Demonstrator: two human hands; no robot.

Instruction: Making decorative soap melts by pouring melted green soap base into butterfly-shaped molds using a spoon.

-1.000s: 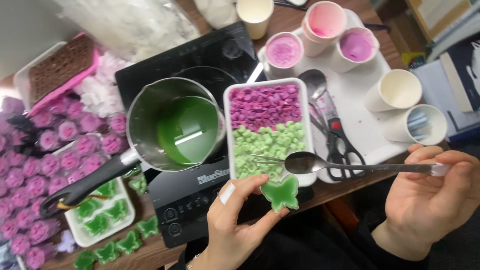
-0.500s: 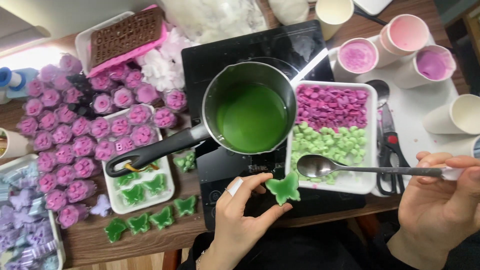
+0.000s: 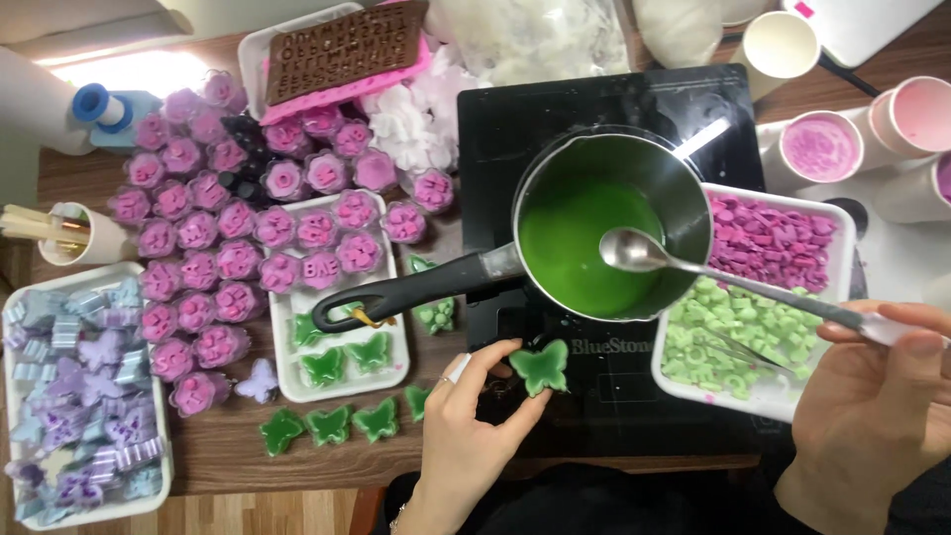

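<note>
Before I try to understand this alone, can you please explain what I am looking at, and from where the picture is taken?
A camera worn on a person's head took this picture, looking down at their two bare hands over a wooden table. The left hand holds a green butterfly-shaped mould between its fingertips. The right hand holds a metal spoon with its bowl over a saucepan of green liquid, which sits on a black cooktop. Beside the pan, a white tray holds purple and green pieces. To the left lie many pink flower-shaped moulds, more green butterflies and a tray of lilac pieces. Paper cups with pink contents stand at the upper right.
</note>
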